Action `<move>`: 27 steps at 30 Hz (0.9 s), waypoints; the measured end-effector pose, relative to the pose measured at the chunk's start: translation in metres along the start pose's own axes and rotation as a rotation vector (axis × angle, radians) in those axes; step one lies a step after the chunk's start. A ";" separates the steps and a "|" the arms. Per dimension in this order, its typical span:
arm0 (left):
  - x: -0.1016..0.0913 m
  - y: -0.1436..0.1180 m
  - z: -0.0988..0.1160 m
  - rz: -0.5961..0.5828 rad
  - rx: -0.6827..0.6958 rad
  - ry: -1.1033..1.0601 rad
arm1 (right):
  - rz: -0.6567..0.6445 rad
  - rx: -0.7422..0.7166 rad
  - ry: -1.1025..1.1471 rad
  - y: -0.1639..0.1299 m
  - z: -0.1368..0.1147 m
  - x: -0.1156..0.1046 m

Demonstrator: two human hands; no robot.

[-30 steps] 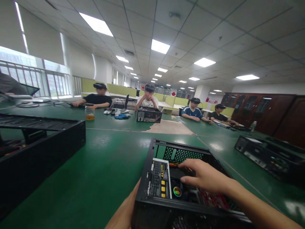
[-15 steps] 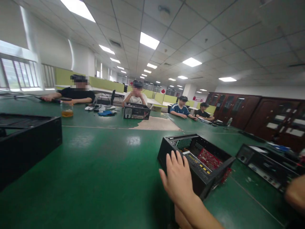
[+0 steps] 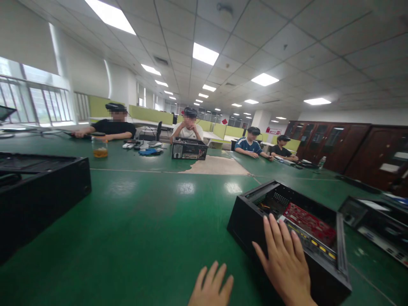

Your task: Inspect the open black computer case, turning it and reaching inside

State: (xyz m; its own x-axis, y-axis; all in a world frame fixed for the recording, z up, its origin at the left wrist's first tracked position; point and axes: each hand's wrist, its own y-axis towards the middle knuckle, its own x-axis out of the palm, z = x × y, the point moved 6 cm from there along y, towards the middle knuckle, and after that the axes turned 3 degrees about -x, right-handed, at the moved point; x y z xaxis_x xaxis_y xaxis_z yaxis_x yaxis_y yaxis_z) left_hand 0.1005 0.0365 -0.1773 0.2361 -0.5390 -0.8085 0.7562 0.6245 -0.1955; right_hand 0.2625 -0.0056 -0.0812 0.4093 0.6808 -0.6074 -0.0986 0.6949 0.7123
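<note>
An opened black computer case stands on the green table at the right, its top side uncovered. Inside it lie a red circuit board and a part with yellow marks along the near edge. My right hand reaches over the near long side of the case, palm down and fingers stretched out; it seems to rest on the rim. At the bottom edge, left of the case, my left hand is over the table with fingers spread and nothing in it. Its wrist is out of frame.
Another black case stands at the left edge. More computer cases stand at the right and across the table. A jar of amber liquid and blue gloves lie farther back. Several people sit opposite.
My right hand and the open case now appear farther right and lower. The case looks turned. My left hand now shows at the bottom edge. The view has shifted slightly left.
</note>
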 end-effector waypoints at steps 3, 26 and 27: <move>-0.051 -0.022 -0.041 0.090 -0.164 0.109 | -0.006 -0.031 -0.066 -0.003 0.004 0.003; -0.074 -0.040 -0.061 0.111 -0.231 0.116 | 0.238 0.143 -0.215 -0.036 0.089 0.026; -0.074 -0.039 -0.061 0.122 -0.224 0.118 | 0.240 0.138 -0.215 -0.037 0.089 0.026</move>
State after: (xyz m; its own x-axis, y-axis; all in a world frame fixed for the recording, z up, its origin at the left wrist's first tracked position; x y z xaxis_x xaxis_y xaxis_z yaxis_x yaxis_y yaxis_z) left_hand 0.0158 0.0867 -0.1436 0.2342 -0.3907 -0.8902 0.5700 0.7970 -0.1998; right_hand 0.3573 -0.0342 -0.0918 0.5725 0.7463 -0.3395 -0.0979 0.4733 0.8755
